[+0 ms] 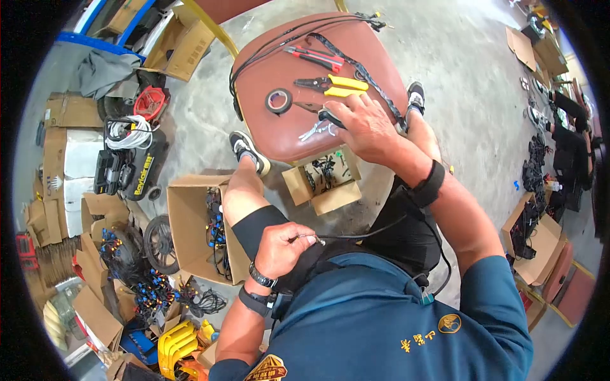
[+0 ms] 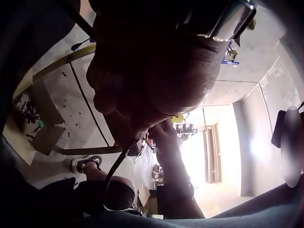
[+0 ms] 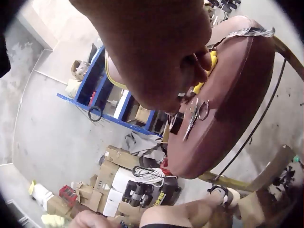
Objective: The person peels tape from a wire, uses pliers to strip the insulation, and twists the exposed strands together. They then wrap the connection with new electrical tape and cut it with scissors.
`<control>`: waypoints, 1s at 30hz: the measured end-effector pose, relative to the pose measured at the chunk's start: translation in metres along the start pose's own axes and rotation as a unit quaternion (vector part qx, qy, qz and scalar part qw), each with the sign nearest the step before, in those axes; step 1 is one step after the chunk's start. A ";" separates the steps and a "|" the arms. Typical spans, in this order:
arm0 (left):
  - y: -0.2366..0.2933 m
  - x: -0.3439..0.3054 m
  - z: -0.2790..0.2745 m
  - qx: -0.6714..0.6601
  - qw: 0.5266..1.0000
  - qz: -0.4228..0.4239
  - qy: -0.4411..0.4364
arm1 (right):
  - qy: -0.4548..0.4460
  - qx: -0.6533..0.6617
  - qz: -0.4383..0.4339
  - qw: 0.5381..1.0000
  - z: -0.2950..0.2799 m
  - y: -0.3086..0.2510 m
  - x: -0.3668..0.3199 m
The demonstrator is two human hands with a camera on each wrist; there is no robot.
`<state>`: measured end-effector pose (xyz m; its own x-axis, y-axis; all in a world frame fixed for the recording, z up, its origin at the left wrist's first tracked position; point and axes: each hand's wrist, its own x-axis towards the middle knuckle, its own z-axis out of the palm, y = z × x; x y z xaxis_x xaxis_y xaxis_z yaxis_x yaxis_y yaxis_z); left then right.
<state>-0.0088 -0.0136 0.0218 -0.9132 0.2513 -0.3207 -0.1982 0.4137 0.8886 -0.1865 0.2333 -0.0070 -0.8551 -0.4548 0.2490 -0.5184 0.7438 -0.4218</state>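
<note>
My left hand point(image 1: 283, 249) pinches the end of a thin black cable point(image 1: 365, 236) above my lap. Bare metal shows at the cable's tip, just past the thumb. Over the near part of a brown chair seat point(image 1: 279, 136), my right hand point(image 1: 368, 127) grips the dark handles of a pair of pliers point(image 1: 309, 106). Its palm side is hidden in the head view. Silver scissors point(image 1: 318, 130) lie close by, on the near side. Beyond the pliers are yellow-handled wire strippers point(image 1: 346, 86), a red utility knife point(image 1: 321, 59) and a roll of black tape point(image 1: 278, 101).
Black cables point(image 1: 279, 44) stretch across the seat's far edge. Between my feet stands a small open carton point(image 1: 330, 197) with small dark parts. A larger cardboard box point(image 1: 190, 222) sits left of my leg, near an air compressor point(image 1: 136, 168). Cable piles and boxes crowd the left floor.
</note>
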 end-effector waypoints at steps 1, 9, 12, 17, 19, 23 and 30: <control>0.002 0.001 -0.002 -0.002 1.000 -0.022 -0.006 | 0.028 -0.013 -0.019 0.999 0.007 0.003 0.008; -0.013 0.015 0.002 -0.076 0.993 -0.079 -0.044 | -0.024 -0.038 -0.022 0.999 0.014 0.004 0.035; -0.018 0.019 0.001 -0.084 0.994 -0.066 -0.017 | 0.019 0.010 0.007 1.000 -0.007 -0.002 0.024; -0.016 0.021 -0.002 -0.114 0.991 -0.067 0.008 | 0.087 0.219 0.128 0.964 -0.032 0.002 -0.039; -0.014 0.020 -0.004 -0.128 0.990 -0.056 -0.009 | 0.041 0.237 0.201 0.950 -0.033 0.002 -0.078; -0.010 0.019 -0.004 -0.118 0.992 -0.050 -0.015 | -0.057 0.284 0.172 0.942 -0.027 -0.015 -0.145; 0.016 0.006 -0.013 -0.149 0.988 0.028 -0.024 | -0.201 0.259 0.060 0.943 -0.043 -0.064 -0.181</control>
<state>-0.0223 -0.0165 0.0377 -0.9095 0.3098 -0.2771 -0.2505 0.1235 0.9602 0.0007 0.2894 0.0126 -0.7815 -0.6091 -0.1350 -0.2565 0.5109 -0.8205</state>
